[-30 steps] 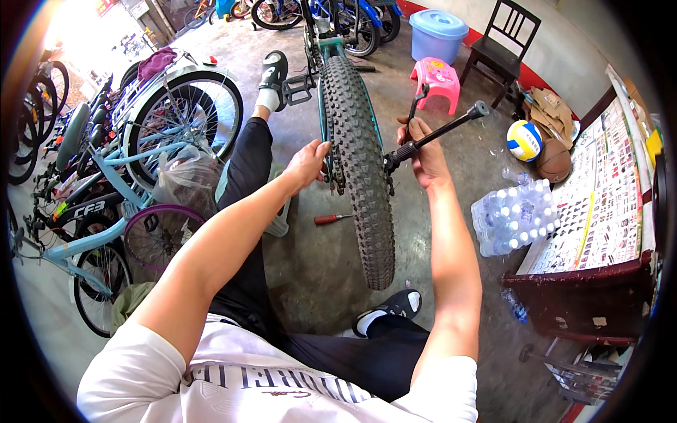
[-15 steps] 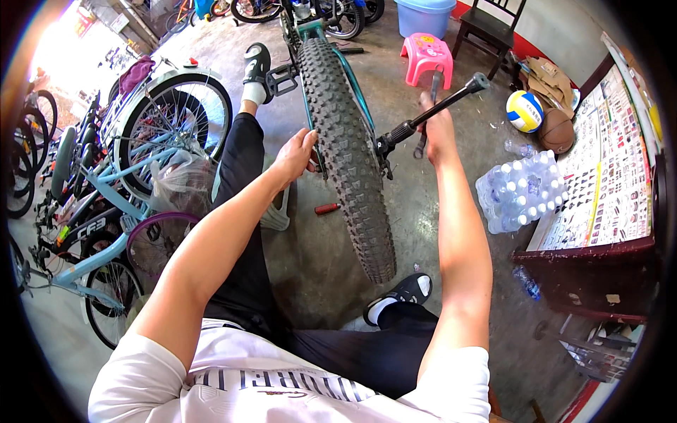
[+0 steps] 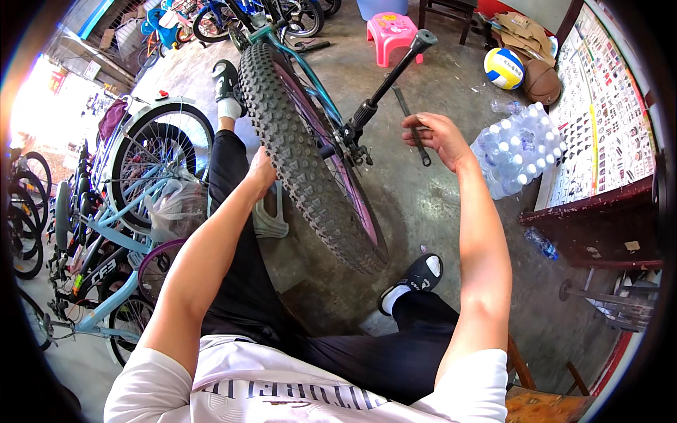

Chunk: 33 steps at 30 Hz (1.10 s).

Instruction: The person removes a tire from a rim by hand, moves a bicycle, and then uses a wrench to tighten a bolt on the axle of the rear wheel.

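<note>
In front of me stands a bicycle with a wide knobby tyre (image 3: 282,148), a pinkish rim and a teal frame (image 3: 307,68). My left hand (image 3: 262,169) is at the tyre's left side, its fingers mostly hidden behind the wheel. To the right of the wheel, my right hand (image 3: 438,139) has a long dark wrench (image 3: 419,144) loosely between its fingers, ring end pointing toward me. A black kickstand (image 3: 392,76) sticks out up and right from the wheel's axle area, beyond the right hand and apart from it.
Several parked bicycles crowd the left, including a light blue one (image 3: 116,236). At right are a pack of water bottles (image 3: 518,151), a volleyball (image 3: 503,68), a basketball (image 3: 542,82) and a dark red cabinet (image 3: 599,229). Farther back stands a pink stool (image 3: 392,29).
The wheel's near end has swung slightly, showing more of its right side. My left hand has moved down and left. The wrench has tilted over in my right hand, whose fingers have loosened.
</note>
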Each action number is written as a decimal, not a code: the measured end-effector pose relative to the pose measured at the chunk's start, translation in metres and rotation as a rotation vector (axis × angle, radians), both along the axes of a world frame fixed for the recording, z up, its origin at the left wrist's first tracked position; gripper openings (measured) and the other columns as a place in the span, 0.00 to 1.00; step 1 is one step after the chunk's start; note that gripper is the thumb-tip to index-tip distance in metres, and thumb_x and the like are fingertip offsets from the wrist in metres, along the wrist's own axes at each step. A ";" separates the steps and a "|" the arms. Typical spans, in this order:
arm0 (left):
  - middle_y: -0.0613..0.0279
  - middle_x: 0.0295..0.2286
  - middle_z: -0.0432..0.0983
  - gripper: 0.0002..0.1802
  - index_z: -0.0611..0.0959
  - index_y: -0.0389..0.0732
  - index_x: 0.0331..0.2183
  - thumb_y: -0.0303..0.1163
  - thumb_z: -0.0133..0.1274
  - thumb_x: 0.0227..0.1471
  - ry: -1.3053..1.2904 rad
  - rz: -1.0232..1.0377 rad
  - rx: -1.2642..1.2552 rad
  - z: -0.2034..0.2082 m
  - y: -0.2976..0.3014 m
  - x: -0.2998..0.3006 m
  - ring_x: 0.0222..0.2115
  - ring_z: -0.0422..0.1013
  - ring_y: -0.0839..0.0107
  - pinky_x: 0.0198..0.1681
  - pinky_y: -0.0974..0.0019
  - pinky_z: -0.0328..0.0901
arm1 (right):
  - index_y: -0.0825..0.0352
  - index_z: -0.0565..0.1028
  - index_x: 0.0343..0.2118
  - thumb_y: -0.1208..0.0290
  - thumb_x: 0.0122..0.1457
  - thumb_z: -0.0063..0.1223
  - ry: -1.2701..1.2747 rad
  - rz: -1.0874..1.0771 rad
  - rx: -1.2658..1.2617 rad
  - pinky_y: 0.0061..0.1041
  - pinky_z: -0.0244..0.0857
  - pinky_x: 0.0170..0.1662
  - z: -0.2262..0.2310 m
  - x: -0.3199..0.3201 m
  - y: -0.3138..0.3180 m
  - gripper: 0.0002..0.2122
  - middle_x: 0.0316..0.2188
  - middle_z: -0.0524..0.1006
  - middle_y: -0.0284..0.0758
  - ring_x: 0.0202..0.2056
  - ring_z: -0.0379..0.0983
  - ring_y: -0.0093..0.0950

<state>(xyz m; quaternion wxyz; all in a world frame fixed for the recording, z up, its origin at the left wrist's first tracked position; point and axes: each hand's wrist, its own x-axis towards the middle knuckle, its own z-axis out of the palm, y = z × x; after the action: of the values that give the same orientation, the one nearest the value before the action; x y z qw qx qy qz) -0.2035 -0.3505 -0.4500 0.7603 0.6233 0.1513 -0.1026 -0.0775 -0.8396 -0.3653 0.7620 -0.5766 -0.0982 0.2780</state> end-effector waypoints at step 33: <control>0.65 0.31 0.77 0.19 0.74 0.45 0.54 0.41 0.38 0.68 0.067 0.134 0.458 0.096 -0.078 -0.010 0.23 0.73 0.74 0.21 0.67 0.62 | 0.67 0.68 0.32 0.69 0.63 0.43 -0.052 0.360 -0.523 0.30 0.68 0.18 0.078 -0.063 0.070 0.07 0.21 0.72 0.34 0.16 0.71 0.27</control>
<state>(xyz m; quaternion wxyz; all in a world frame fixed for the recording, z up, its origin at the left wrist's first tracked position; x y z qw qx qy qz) -0.2135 -0.4287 -0.3535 0.5987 0.7644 0.2368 -0.0353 -0.1406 -0.7696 -0.2869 0.5235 -0.7334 -0.1434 0.4093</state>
